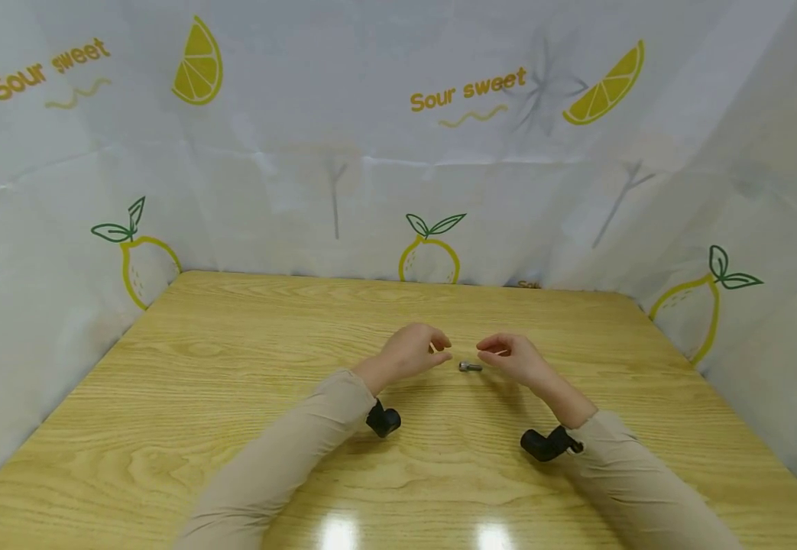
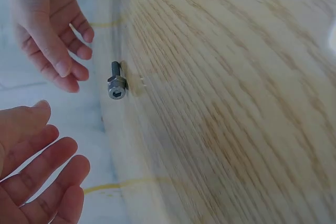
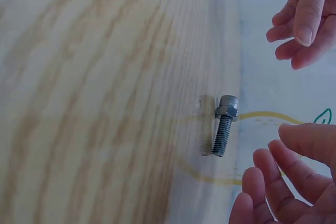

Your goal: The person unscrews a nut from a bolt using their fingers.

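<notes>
A metal socket-head bolt lies on its side on the wooden table, its head toward the left hand and its threaded end toward the right. In the right wrist view a hex nut sits on the bolt close under the head. My left hand hovers to the left of the bolt, fingers loosely bent and holding nothing. On the other side my right hand is likewise relaxed, its fingertips close to the threaded end. The left wrist view shows the hex socket in the bolt's head.
Wood-grain table spreads around both hands. A white cloth printed with lemons hangs behind it and at the sides. Black wrist mounts are strapped near both sleeves.
</notes>
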A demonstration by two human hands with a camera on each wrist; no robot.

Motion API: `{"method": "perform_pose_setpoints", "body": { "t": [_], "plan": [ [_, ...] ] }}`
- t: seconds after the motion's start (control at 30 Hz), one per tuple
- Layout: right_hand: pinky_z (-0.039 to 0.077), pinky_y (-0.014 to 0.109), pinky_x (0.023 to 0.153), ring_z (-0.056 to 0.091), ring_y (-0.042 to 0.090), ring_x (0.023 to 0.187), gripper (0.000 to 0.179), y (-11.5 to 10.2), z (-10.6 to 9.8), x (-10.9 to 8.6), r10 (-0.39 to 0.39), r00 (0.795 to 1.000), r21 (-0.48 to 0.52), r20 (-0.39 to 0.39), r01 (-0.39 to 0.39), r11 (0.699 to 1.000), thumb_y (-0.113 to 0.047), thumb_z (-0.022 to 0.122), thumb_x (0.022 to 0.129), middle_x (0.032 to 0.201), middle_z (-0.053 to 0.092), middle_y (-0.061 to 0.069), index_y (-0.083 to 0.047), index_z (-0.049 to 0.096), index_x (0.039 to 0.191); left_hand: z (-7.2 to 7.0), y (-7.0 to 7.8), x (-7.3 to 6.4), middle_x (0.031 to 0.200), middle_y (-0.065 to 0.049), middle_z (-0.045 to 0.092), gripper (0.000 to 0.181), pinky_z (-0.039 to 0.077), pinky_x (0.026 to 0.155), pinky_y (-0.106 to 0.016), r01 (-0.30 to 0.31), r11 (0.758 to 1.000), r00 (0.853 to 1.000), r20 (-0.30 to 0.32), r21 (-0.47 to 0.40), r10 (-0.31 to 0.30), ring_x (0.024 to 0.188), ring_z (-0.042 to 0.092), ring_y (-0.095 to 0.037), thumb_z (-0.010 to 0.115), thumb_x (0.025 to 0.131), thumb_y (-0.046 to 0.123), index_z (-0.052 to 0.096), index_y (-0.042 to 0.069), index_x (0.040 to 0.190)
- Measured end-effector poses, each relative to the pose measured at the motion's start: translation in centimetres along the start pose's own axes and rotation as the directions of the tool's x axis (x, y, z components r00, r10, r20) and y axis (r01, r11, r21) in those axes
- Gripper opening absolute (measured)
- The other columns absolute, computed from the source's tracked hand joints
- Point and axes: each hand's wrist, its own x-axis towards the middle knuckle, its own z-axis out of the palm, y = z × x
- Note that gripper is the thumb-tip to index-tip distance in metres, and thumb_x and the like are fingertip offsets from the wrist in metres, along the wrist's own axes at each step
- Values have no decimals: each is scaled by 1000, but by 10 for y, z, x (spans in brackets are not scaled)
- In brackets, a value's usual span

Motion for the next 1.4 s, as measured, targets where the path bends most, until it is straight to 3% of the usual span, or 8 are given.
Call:
{"method": "perform_pose_setpoints", "body": {
  "t": [0.23,0.43,0.67,0.87,1.13,1.4],
  "plan": [
    [54,35,75,63,29,93,30,1,5,4,52,998,4,27,-52,999,-17,55,94,110,62,23,4,60,115,8,0,13,103,-4,71,24,51,84,-29,41,994,999,-5,-99,-42,98,65,-17,62,91,22,70,9,110],
    [52,32,69,62,26,89,29,3,6,4,73,996,-16,50,-72,997,-18,57,93,106,62,21,4,61,112,19,1,21,104,-4,71,23,51,82,-27,119,977,993,23,-175,-117,98,64,-17,64,89,22,71,10,107],
    [47,27,64,59,19,81,28,7,5,4,90,993,-26,76,-88,996,-16,58,92,100,63,19,4,62,110,30,2,27,107,-2,70,23,51,81,-24,160,979,987,39,-128,-156,98,64,-16,65,88,25,71,11,106],
    [44,26,63,55,16,77,25,9,5,6,110,989,-27,95,-108,994,-15,59,91,93,64,13,4,63,107,32,4,29,105,-2,71,24,51,78,-23,186,976,982,42,-111,-183,95,65,-15,66,88,25,71,11,106],
    [42,25,59,47,12,67,20,8,4,7,119,987,-17,112,-118,993,-10,62,88,81,60,7,6,63,100,33,8,31,104,-1,71,21,51,77,-23,175,983,983,67,-46,-172,96,64,-15,66,88,24,73,11,103],
    [41,24,57,46,11,64,15,7,6,9,92,990,-23,108,-90,996,-8,63,87,75,57,4,6,64,94,35,12,33,97,0,71,14,47,68,-21,195,980,978,79,-26,-193,84,63,-13,68,86,21,74,12,96]
  ]
}}
